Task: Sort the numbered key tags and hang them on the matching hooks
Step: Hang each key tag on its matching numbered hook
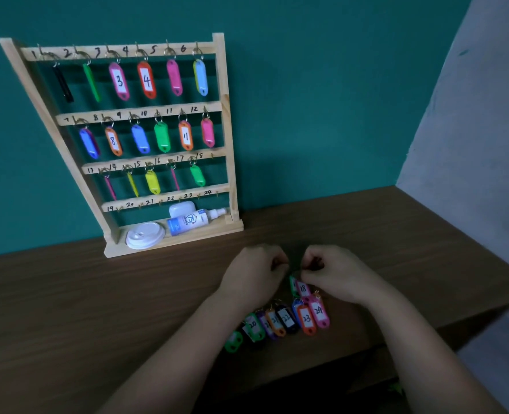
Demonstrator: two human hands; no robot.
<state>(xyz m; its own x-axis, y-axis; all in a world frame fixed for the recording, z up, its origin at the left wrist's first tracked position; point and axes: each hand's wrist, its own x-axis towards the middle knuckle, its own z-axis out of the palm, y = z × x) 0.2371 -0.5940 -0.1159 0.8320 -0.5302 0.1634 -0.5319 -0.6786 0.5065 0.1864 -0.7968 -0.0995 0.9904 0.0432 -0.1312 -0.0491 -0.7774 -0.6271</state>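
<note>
While both hands hover close together over the table (98,294), the right hand (334,271) pinches the top of pink tag 18 (303,289) | left hand (254,271) fingers curled, cannot tell if holding | other tags (306,319) lie in a row just below | rack (225,130) stands by the wall, tags on three rows

- Worn on the head, looking forward and down across the dark brown wood-grain desk (98,309).
- Close above the left hand (253,274) and right hand (337,273), both just below centre.
- Facing the teal wall (307,85), with the pale wooden hook rack (225,121) farther off at upper left.
- Wide-angle, bowing straight edges near the borders.
</note>
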